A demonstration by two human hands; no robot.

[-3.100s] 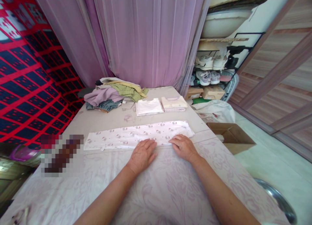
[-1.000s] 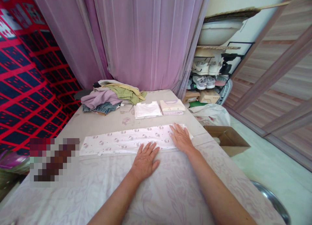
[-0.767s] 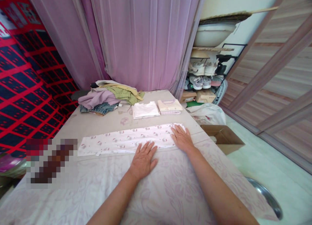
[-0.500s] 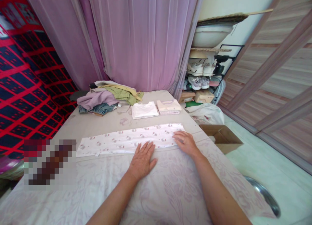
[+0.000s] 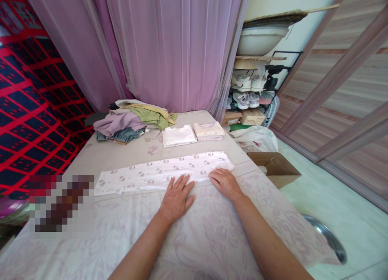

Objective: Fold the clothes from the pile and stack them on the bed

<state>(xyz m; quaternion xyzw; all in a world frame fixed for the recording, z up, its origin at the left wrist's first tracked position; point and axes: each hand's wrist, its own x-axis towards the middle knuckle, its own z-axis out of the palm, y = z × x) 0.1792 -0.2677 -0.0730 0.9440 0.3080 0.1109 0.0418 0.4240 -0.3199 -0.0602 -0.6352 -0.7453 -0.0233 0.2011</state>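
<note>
White printed cotton garment [image 5: 157, 172], folded into a long strip, lies across the table [image 5: 127, 150]. Right hand [image 5: 224, 183] has slid back to its near edge, flat, gripping nothing; left hand [image 5: 176, 197] stays spread flat, empty.

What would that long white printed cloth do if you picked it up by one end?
The printed cloth would probably droop and unfold: it is thin fabric, folded into a long flat strip. It looks light, lying flat under the left hand and right hand. Pushed, it would likely wrinkle rather than slide, since it rests on the tablecloth.
</note>
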